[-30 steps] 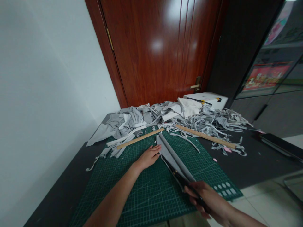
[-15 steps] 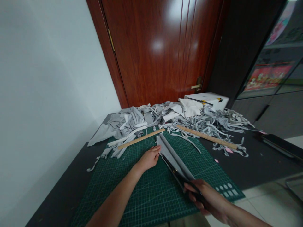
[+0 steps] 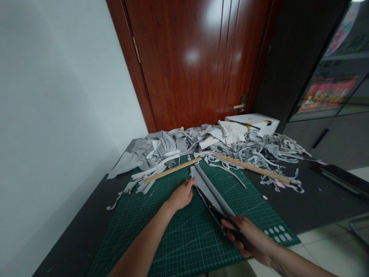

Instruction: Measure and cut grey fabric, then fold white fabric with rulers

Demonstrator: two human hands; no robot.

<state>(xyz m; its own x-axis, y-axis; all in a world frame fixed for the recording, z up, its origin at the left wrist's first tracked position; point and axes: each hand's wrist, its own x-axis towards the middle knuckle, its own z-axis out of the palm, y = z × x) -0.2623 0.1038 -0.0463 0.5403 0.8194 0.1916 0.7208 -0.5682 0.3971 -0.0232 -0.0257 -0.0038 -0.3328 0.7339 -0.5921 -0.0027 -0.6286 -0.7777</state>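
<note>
Left hand (image 3: 182,196) flat, fingers together, pressing the left edge of the grey fabric strip (image 3: 208,187) on the green cutting mat (image 3: 173,234). Right hand (image 3: 248,238) clenched on the black scissors (image 3: 215,212); blades run along the strip mid-mat, forearm entering from lower right.

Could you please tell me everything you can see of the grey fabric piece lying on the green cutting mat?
The grey fabric piece is a long, narrow strip of soft-looking cloth with a lengthwise fold or seam. It lies flat and diagonal on the cutting mat. The left hand presses its left edge; scissors in the right hand run along it.
</note>
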